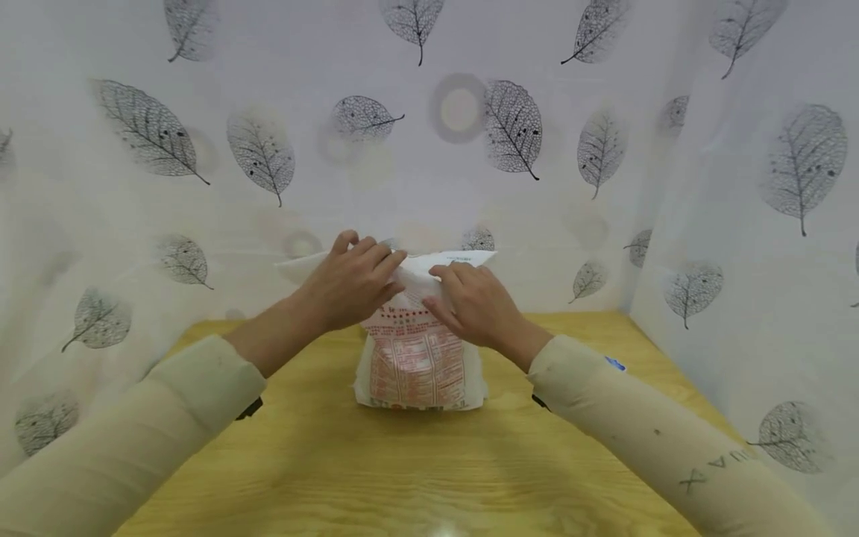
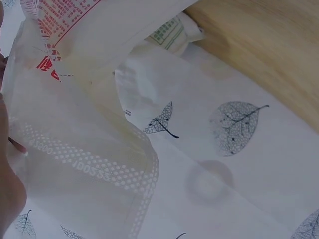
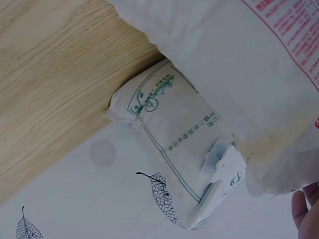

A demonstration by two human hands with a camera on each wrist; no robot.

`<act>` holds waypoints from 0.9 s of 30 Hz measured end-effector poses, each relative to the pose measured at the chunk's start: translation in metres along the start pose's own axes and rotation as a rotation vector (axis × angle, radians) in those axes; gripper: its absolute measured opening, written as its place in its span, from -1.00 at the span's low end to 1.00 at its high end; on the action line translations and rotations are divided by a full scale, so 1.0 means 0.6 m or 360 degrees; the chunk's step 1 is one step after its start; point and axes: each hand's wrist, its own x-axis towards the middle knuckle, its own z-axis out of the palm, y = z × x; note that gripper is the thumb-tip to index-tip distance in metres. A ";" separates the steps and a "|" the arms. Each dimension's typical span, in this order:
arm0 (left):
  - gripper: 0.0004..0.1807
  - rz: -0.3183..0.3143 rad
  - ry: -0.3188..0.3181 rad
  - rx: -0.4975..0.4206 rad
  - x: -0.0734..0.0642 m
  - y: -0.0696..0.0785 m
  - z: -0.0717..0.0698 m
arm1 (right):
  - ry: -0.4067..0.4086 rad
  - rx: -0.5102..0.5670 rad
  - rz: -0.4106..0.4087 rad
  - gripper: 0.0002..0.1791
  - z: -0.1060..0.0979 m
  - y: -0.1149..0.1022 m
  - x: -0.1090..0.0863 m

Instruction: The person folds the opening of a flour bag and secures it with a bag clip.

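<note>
A white plastic bag (image 1: 419,365) with red print stands upright on the wooden table. My left hand (image 1: 359,280) grips the left part of its top with curled fingers, while the right hand (image 1: 479,302) pinches the top edge at the right. In the left wrist view the translucent upper part of the bag (image 2: 79,129) spreads out beside the thumb side of the left hand (image 2: 10,184). Only some fingers of the right hand (image 3: 306,211) show in the right wrist view. What lies inside the bag is hidden.
Behind the bag stands a white packet (image 3: 174,129) with green print, mostly hidden in the head view. A small blue object (image 1: 614,363) lies near the table's right edge. White leaf-patterned curtains (image 1: 429,186) surround the back and sides of the table (image 1: 416,470).
</note>
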 end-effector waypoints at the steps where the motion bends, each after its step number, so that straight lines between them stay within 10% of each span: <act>1: -0.57 0.0025 0.0053 -0.0045 0.000 -0.002 0.002 | 0.0009 0.0006 -0.0001 -0.23 0.001 -0.003 0.005; 7: -0.77 0.0128 0.0327 -0.0340 0.000 -0.018 0.004 | -0.0007 0.0081 0.0015 -0.64 0.008 -0.016 0.029; 18: -0.73 -0.0222 0.0424 -0.0312 -0.001 -0.031 -0.002 | -0.0053 0.0122 0.0329 -0.75 0.009 -0.010 0.044; 27: -0.67 -0.0368 -0.0070 0.0022 0.053 -0.016 0.009 | -0.0128 0.0028 0.0509 -0.57 0.013 0.007 0.043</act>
